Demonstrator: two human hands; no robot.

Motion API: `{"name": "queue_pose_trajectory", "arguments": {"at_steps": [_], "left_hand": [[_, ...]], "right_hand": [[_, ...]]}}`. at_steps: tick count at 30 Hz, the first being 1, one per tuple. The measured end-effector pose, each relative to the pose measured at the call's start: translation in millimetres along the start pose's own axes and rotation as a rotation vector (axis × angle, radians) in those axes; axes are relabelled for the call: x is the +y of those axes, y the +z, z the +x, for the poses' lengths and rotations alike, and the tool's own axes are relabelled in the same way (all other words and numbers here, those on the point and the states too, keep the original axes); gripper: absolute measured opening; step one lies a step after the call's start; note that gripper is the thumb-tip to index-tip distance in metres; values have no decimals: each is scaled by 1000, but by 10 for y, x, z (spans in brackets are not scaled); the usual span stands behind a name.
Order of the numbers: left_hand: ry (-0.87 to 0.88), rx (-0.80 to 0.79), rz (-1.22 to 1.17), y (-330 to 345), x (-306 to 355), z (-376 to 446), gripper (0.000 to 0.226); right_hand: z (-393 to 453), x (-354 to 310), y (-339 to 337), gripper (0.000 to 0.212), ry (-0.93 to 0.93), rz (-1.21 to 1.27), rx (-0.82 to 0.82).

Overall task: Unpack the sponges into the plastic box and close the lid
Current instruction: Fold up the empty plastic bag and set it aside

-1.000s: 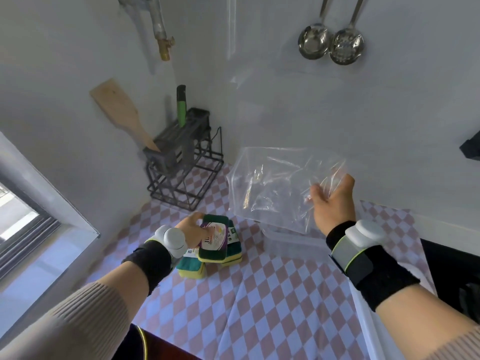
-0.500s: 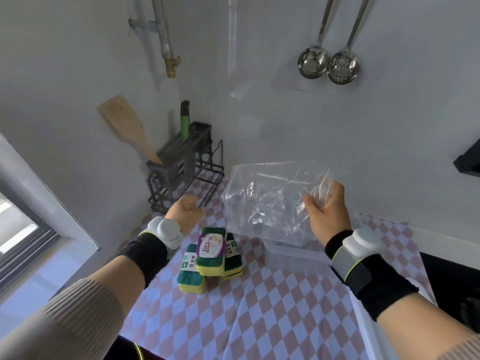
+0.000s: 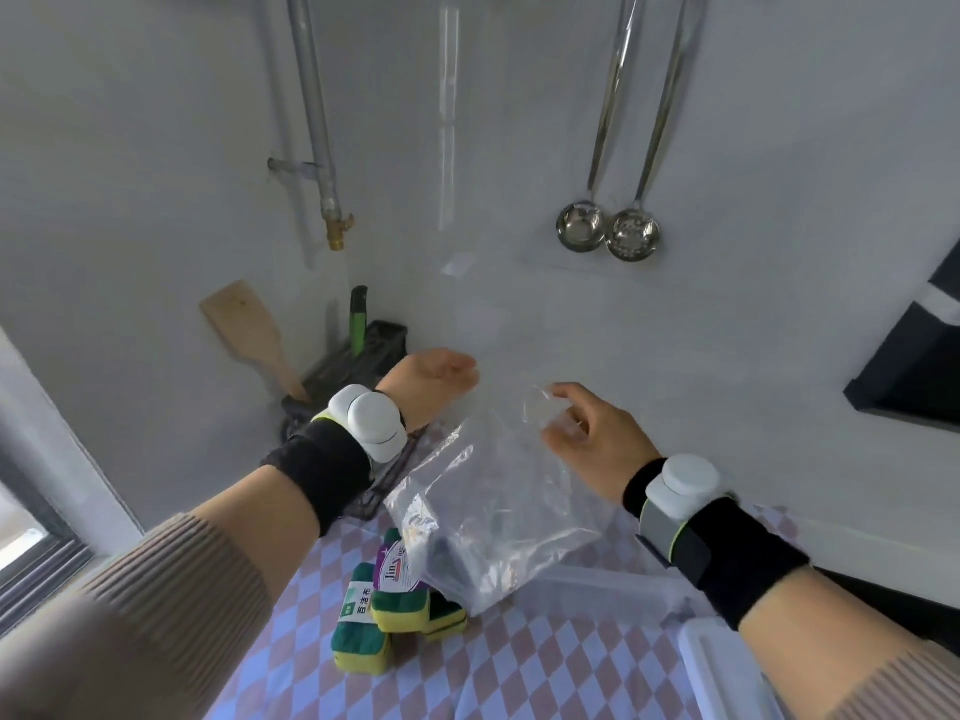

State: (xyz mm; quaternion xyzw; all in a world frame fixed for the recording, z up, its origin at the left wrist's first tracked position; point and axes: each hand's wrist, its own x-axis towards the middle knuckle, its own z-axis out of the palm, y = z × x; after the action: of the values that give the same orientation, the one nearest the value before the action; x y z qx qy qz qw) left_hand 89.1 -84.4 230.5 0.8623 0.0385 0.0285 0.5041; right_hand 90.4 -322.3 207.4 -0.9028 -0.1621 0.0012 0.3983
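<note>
— Empty and spread, that's the left hand (image 3: 431,387): palm open, lifted in front of the black wire rack (image 3: 363,356), touching nothing. Raised like that, I'd guess it is on its way to meet the bag.

— And the sponges?

— Lower left of centre. The sponges (image 3: 395,610) sit in a small pile on the checkered tablecloth (image 3: 545,662), green tops over yellow, paper labels round them. Out of the wrapping already, but not in the box.

— Who has the bag, then?

— Just right of them, the clear plastic bag (image 3: 493,522) hangs crumpled, its lower corner draped over the pile. The right hand (image 3: 592,439) has the upper edge. Fingers look loosely curled on the film rather than clamped; how firm the pinch is, I can't tell through the plastic.

— The box?

— Behind and below the bag: the plastic box (image 3: 608,589), clear, low, open on top as far as I can see. A white-edged piece at the bottom right may be its lid (image 3: 701,646), though I'm not certain.

— So what's left?

— Nearly everything, I'd judge: shed the bag, load the sponges, close up.
</note>
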Motion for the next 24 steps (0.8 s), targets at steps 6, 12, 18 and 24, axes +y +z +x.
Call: {"name": "queue_pose_trajectory", "arguments": {"at_steps": [6, 12, 18, 24], "left_hand": [[47, -130, 29, 157, 422, 41, 27], [77, -175, 31, 241, 548, 61, 22], [137, -54, 83, 284, 578, 43, 9], [102, 61, -102, 207, 538, 59, 11]], "right_hand": [[41, -215, -56, 42, -64, -93, -84], [14, -226, -163, 40, -113, -200, -81], [-47, -149, -255, 41, -58, -202, -96], [-136, 32, -480, 34, 88, 3, 69]]}}
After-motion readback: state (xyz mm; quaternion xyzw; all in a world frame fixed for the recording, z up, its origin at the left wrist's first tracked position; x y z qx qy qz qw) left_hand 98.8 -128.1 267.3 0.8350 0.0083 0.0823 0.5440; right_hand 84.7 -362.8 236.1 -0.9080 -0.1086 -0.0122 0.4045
